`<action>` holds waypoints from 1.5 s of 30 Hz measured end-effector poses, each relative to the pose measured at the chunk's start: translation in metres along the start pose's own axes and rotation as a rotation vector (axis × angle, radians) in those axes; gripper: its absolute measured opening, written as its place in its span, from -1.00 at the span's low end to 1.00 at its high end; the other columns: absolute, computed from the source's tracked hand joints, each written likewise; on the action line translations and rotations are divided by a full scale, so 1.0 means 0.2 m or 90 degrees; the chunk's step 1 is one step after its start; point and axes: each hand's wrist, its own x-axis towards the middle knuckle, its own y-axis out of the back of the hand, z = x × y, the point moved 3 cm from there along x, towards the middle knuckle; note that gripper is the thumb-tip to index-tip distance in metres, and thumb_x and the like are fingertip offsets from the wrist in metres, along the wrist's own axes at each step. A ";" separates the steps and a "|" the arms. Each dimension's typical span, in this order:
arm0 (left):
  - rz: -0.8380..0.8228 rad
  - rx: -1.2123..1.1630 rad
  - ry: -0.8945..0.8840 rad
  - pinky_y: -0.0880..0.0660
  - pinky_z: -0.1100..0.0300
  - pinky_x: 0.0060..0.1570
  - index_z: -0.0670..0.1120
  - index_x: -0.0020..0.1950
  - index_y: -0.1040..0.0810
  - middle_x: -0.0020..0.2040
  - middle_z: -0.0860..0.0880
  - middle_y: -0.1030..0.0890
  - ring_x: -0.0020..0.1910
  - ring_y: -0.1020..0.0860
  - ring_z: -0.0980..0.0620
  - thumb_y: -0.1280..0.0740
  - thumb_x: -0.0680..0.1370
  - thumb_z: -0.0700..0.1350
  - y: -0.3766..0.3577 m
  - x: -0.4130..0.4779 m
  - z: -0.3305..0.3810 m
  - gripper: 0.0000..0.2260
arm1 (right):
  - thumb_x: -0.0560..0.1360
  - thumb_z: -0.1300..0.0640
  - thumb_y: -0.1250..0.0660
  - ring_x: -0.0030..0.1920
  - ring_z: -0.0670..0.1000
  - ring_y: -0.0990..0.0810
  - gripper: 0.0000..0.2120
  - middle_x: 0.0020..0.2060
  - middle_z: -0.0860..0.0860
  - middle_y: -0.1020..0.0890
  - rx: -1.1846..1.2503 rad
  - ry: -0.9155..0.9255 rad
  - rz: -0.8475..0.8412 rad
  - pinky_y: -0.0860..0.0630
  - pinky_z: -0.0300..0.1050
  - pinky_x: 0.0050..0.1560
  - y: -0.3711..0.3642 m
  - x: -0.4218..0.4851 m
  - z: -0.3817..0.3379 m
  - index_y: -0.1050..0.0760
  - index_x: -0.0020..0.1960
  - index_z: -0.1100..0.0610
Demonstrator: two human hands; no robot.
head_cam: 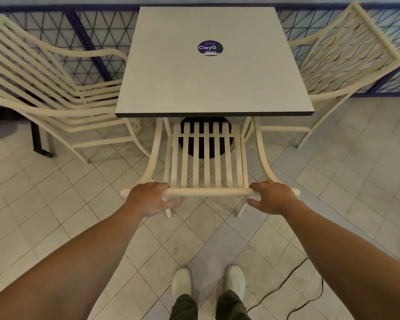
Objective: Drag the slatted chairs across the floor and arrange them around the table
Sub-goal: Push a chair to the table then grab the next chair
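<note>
- Middle slatted chair (209, 192) stands at the near edge of the surface (213, 77), facing it. Its front end is tucked under that edge and its back rail is toward me.
- My left hand (148, 199) grips the left end of that back rail, fingers curled over the top, thumb underneath pointing inward.
- My right hand (273, 197) does the same at the right end: fingers wrapped over the rail, thumb below.
- The two rear legs are on the tiled floor (56, 204), just below the hands.
- The black round base (206, 139) of the surface shows through the chair's slats.
- Left slatted chair (44, 88) sits at the left side of the surface, seat toward it, armrest close to the edge. I can't tell whether they touch.
- Right slatted chair (342, 61) sits at the right side, its back turned outward and its front meeting the surface's right edge.
- A round purple "ClayGo" sticker (210, 48) is on the surface, toward the far side.
- A purple-framed lattice railing (90, 38) runs behind the surface and both side chairs.
- A dark furniture leg with a caster (41, 139) stands on the floor at far left, behind the left chair.
- My pale shoes (181, 282) are at the bottom centre, with a black cable (298, 285) on the tiles to their right.
</note>
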 end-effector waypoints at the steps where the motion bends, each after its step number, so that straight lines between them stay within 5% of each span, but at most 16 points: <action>1: 0.000 0.001 0.001 -0.33 0.13 -0.32 0.12 0.06 -0.50 -0.13 0.14 -0.55 -0.19 -0.52 0.08 -0.22 0.50 0.43 0.01 -0.01 0.00 -0.59 | 0.54 -0.27 -0.28 0.09 -0.01 -0.60 -0.54 0.14 -0.10 -0.62 0.003 0.000 0.004 -0.54 -0.03 0.11 0.01 -0.01 0.00 -0.45 0.37 -0.10; 10: 0.007 -0.028 0.036 -0.38 0.13 -0.28 0.09 0.09 -0.52 -0.07 0.12 -0.56 -0.16 -0.53 0.06 -0.25 0.51 0.40 0.10 -0.15 0.02 -0.58 | 0.55 -0.25 -0.28 0.03 -0.02 -0.61 -0.51 0.16 -0.08 -0.63 0.001 -0.007 0.030 -0.59 -0.04 0.07 0.10 -0.14 -0.03 -0.45 0.40 -0.07; 19: 0.008 -0.019 0.047 -0.49 0.07 0.01 0.02 0.41 -0.48 0.29 0.03 -0.57 0.15 -0.56 -0.03 -0.26 0.51 0.41 0.17 -0.28 0.10 -0.37 | 0.55 -0.25 -0.30 -0.06 -0.05 -0.58 -0.46 0.12 -0.06 -0.63 0.004 -0.014 0.048 -0.60 -0.08 0.00 0.16 -0.26 -0.09 -0.44 0.44 -0.02; 25: -0.005 -0.012 0.036 -0.49 0.08 -0.04 0.04 0.43 -0.48 0.22 0.02 -0.60 0.11 -0.58 -0.03 -0.24 0.51 0.41 0.21 -0.34 0.18 -0.37 | 0.53 -0.27 -0.30 -0.06 -0.04 -0.59 -0.43 0.12 -0.04 -0.63 0.021 -0.012 0.056 -0.61 -0.05 0.01 0.21 -0.31 -0.14 -0.44 0.44 -0.02; 45: -0.043 -0.079 0.077 -0.45 0.03 0.19 0.07 0.53 -0.39 0.47 0.00 -0.46 0.36 -0.47 -0.06 -0.17 0.50 0.49 0.25 -0.56 0.31 -0.27 | 0.54 -0.25 -0.30 -0.04 0.00 -0.60 -0.45 0.04 -0.03 -0.64 0.019 0.061 0.032 -0.60 0.01 0.07 0.26 -0.36 -0.34 -0.46 0.43 0.00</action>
